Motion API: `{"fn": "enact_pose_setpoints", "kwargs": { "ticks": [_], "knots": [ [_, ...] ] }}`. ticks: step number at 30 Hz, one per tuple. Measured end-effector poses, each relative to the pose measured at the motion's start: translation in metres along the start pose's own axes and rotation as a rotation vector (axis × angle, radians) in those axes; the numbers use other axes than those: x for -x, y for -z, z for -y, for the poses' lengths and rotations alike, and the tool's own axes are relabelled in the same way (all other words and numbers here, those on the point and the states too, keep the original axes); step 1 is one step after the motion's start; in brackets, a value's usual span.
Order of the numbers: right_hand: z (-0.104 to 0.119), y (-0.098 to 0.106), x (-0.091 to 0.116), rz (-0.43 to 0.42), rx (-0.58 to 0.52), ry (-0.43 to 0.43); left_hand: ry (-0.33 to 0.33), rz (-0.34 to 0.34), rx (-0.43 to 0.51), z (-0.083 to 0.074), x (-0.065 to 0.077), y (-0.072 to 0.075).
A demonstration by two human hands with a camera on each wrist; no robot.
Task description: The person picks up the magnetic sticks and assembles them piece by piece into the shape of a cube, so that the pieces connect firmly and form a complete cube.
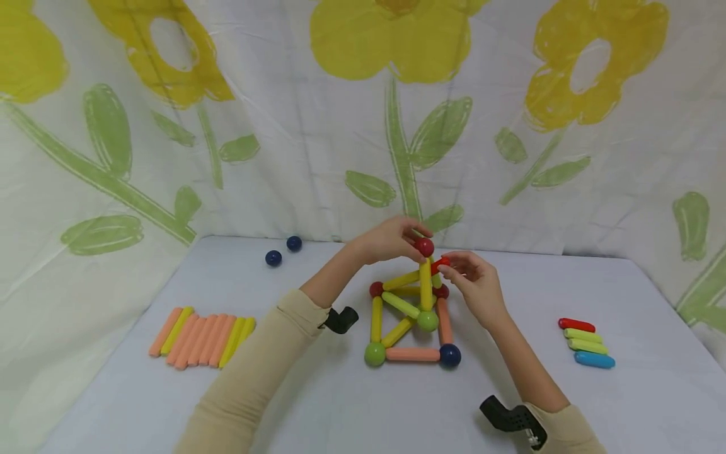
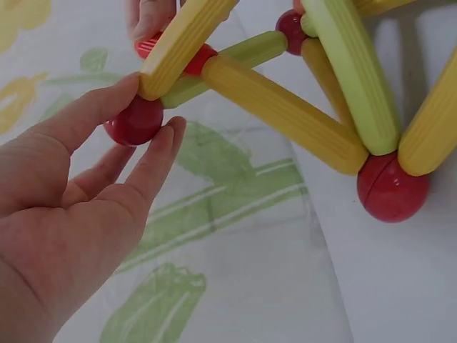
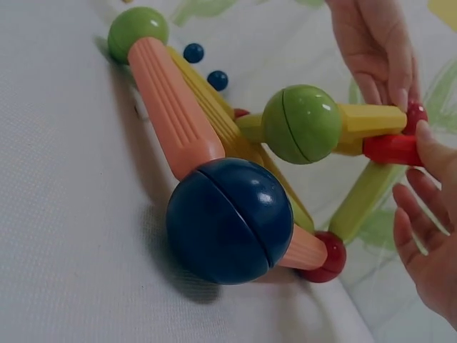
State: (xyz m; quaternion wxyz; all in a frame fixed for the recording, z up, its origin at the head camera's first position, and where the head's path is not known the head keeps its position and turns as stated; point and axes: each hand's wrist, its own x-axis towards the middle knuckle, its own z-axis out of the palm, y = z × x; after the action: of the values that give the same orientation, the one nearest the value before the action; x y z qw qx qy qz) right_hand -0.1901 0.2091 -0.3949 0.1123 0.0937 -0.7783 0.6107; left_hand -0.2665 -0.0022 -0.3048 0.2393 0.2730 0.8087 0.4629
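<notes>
My left hand [image 1: 388, 241] holds a red ball [image 2: 134, 121] at the top of a magnetic stick-and-ball structure, thumb and fingertips round it. A yellow stick [image 1: 426, 287] runs from that ball down to a raised green ball [image 1: 427, 321]. Just below the top ball, my right hand [image 1: 479, 287] pinches a short red stick [image 3: 391, 149] between thumb and fingers. The structure's base has a green ball [image 1: 375, 354] and a navy ball [image 1: 450, 355] in front, joined by an orange stick [image 1: 413, 354], and two red balls behind.
On the left lies a row of orange sticks [image 1: 204, 340] and yellow sticks. Two loose navy balls [image 1: 273, 258] sit at the back left. At the right are a red stick [image 1: 576, 325], two light green sticks [image 1: 587, 345] and a blue stick [image 1: 594, 359]. A flowered cloth hangs behind the table.
</notes>
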Motion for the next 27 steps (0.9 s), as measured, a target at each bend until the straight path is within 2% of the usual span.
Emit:
{"fn": "enact_pose_setpoints", "kwargs": {
  "ticks": [2, 5, 9, 11, 13, 16, 20, 24, 27],
  "knots": [
    [0.000, 0.000, 0.000, 0.001, -0.003, 0.004, 0.001, -0.043, -0.017, 0.002, 0.003, -0.003],
    [0.000, 0.000, 0.001, 0.001, -0.009, 0.004, 0.034, -0.175, -0.075, 0.006, 0.013, -0.013],
    [-0.001, -0.002, 0.000, 0.013, -0.013, 0.008, 0.106, -0.395, -0.109, 0.011, 0.035, -0.038],
    [-0.001, -0.003, 0.000, 0.017, -0.014, 0.015, 0.127, -0.456, -0.082, 0.015, 0.046, -0.053],
    [-0.001, -0.003, -0.001, 0.019, -0.008, 0.026, 0.129, -0.475, -0.057, 0.020, 0.053, -0.068],
    [0.000, -0.002, -0.001, 0.017, 0.004, 0.038, 0.144, -0.461, -0.028, 0.027, 0.057, -0.086],
    [0.000, -0.001, 0.000, 0.008, 0.002, 0.041, 0.128, -0.437, -0.065, 0.031, 0.055, -0.104],
    [-0.002, 0.000, 0.000, 0.005, -0.009, 0.046, 0.111, -0.465, -0.143, 0.029, 0.051, -0.112],
    [-0.003, 0.000, 0.000, 0.010, -0.010, 0.053, 0.110, -0.457, -0.170, 0.026, 0.052, -0.110]
  ]
}}
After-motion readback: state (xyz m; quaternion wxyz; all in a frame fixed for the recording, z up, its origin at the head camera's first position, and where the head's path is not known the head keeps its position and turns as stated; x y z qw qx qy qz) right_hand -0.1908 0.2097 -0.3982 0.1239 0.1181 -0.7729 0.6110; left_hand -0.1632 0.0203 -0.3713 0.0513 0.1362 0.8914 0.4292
